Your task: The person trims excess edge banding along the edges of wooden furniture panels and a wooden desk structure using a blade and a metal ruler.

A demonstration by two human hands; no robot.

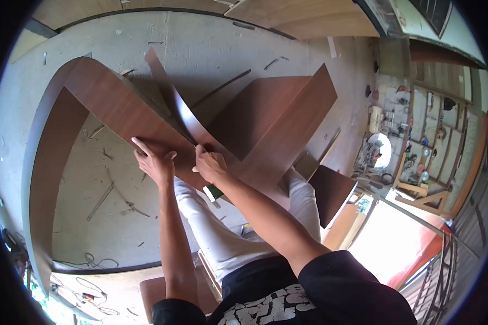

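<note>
Black fabric T-shirt (276,275), short-slvd, w/ lg white printed block graphic (268,306) on its front: irregular chunky shapes, thin blk gaps b/w them; lower part cut off by edge of view, so any wording unreadable. At T-shirt's L side, plain blk cloth left sleeve (177,311); at its R side, matching blk cloth right sleeve (358,287). Beyond T-shirt's hem, white cloth trousers (219,238) w/ soft creases. Farthest from T-shirt, bare left hand (156,163) & bare right hand (210,164); forearms bare too.

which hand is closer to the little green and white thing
The right hand, its fingers curled: the green and white thing shows beside its wrist. The left hand, spread on the brown sheet, is farther off.
</note>
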